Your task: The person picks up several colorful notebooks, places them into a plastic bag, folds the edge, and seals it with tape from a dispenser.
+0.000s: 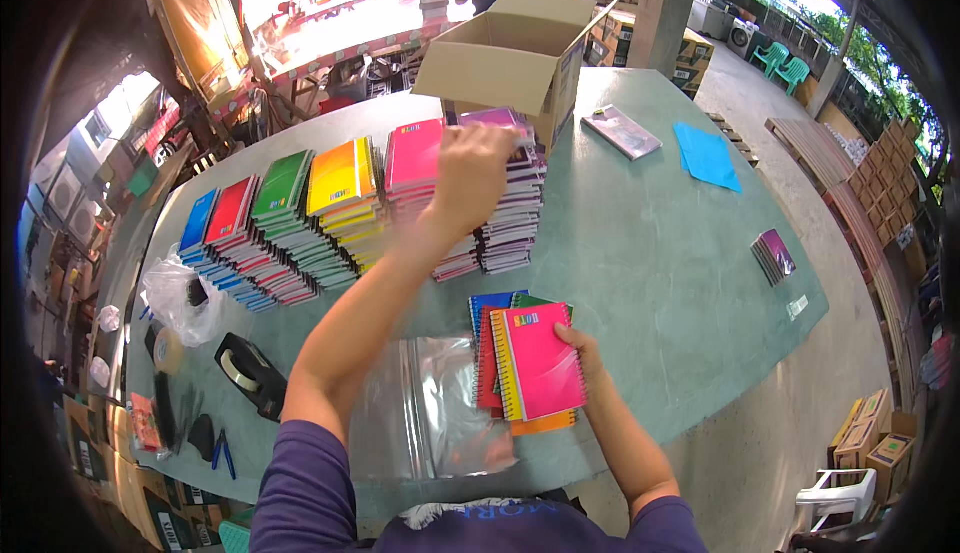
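My right hand point(582, 349) grips a fanned bunch of spiral notebooks, a pink notebook point(545, 358) on top with blue, red, green and yellow ones peeking out behind. My left hand point(474, 165) reaches across to the purple notebook stack point(513, 218), its curled fingers closed on the edge of the top purple notebook point(490, 116). Left of it stand stacks of pink notebooks point(413, 153), yellow notebooks point(338, 175), green notebooks point(283, 183), red notebooks point(232, 209) and blue notebooks point(199, 221). Below the held bunch, clear plastic bags point(420, 408) lie flat.
An open cardboard box point(490, 78) stands behind the stacks. A tape dispenser point(250, 378), pliers point(223, 455) and a crumpled plastic bag point(185, 298) lie on the left. Toward the right are blue sheets point(707, 156), a wrapped pack point(622, 132) and a small purple pile point(773, 256).
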### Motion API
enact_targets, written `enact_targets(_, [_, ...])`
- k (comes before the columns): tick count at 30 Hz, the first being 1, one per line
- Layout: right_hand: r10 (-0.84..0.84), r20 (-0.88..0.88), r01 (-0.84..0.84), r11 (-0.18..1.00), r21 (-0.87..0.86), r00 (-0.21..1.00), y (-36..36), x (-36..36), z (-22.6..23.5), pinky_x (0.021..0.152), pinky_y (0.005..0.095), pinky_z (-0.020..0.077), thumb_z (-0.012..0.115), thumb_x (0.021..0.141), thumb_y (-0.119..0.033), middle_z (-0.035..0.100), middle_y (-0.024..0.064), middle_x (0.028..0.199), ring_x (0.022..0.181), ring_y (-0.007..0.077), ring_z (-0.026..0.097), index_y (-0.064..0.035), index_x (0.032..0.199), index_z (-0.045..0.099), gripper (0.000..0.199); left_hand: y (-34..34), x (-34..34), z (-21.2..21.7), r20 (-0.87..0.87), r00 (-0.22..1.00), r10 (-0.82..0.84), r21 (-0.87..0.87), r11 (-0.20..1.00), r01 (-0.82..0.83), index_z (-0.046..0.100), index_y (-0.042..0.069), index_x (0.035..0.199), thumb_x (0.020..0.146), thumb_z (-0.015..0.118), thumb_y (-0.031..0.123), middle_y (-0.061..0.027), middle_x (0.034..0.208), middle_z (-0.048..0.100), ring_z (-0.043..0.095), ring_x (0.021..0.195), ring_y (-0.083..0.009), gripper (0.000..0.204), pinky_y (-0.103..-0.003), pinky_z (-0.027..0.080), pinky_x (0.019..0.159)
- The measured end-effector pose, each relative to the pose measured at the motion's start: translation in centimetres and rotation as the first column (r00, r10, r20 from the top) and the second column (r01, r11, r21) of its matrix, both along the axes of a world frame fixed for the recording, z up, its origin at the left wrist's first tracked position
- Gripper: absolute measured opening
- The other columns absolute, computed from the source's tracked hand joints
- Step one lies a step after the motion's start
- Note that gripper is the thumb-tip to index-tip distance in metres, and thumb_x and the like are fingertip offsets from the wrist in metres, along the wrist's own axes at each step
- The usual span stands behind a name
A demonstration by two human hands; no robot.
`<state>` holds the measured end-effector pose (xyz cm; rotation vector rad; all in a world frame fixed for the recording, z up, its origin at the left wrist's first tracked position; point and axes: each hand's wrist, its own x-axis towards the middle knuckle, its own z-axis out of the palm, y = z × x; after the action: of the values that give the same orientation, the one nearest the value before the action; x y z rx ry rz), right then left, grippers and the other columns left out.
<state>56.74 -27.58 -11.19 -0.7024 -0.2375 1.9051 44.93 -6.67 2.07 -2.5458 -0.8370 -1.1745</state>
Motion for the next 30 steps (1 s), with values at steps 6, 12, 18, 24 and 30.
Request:
enact_targets(6, [-0.135,-0.197,0.168,0.972,0.163,0.971,-1.1,-1.4,-0.9,0.093,0.0439,0.0449,0.056,0.082,-0.045,0.051,0.0199,0.122,0.108,0.0310,0.055,0.0030,0.127,0.039,0.068,-9.0,-7.5,0.4,0.208,0.722,-0.660,-0.598,0.498,0.628,0.061,0.007,0.096,0.074,0.059,-0.001,-0.0068,0.096,0.062,0.059,0.096,-0.0240,0.024,-0.039,0.043,0.088])
enact_targets(12, [0.238,-0.090,-0.242,0.970,-0.039,0.967,-4.0,-4.9,-1.0,0.082,0.0411,0.0523,0.061,0.077,-0.025,0.059,0.0200,0.107,0.092,0.0284,0.063,0.0022,0.123,0.043,0.057,-16.3,-15.9,-5.0,-0.351,0.797,-0.491,-0.339,0.860,0.381,0.059,0.017,0.108,0.072,0.062,0.008,-0.0048,0.119,0.055,0.049,0.114,-0.0274,0.037,-0.044,0.035,0.098])
enact_targets(18, [0.357,-0.162,-0.383,0.907,-0.176,0.920,-2.9,-10.6,-3.4,0.075,0.0379,0.0547,0.060,0.079,-0.029,0.062,0.0158,0.100,0.082,0.0244,0.065,0.0002,0.114,0.050,0.046,-22.0,-21.7,-11.5,-0.242,0.905,-0.351,-0.269,0.920,0.285,0.045,0.016,0.129,0.074,0.060,0.023,-0.0050,0.120,0.052,0.046,0.115,-0.0252,0.058,-0.044,0.024,0.106])
enact_targets(24, [0.074,0.807,-0.313,0.939,0.142,0.587,0.3,-16.4,-0.7,0.104,0.0332,0.0288,0.051,0.084,-0.049,0.047,0.0165,0.128,0.121,0.0212,0.043,0.0000,0.133,0.036,0.070,-22.0,-27.0,-15.3,0.522,0.853,0.013,-0.704,0.570,0.423,0.044,0.006,0.119,0.052,0.085,0.010,-0.0109,0.106,0.050,0.047,0.109,-0.0255,0.079,-0.035,0.041,0.091])
enact_targets(30, [-0.006,0.721,-0.186,0.965,0.186,0.693,-2.6,-20.9,-7.6,0.104,0.0321,0.0252,0.067,0.065,-0.064,0.036,0.0215,0.133,0.126,0.0274,0.034,0.0065,0.139,0.015,0.115,-21.4,-26.2,-21.0,0.550,0.687,0.474,-0.835,0.300,0.461,0.033,0.001,0.125,0.044,0.090,0.016,-0.0118,0.115,0.050,0.050,0.108,-0.0228,0.100,-0.034,0.041,0.095])
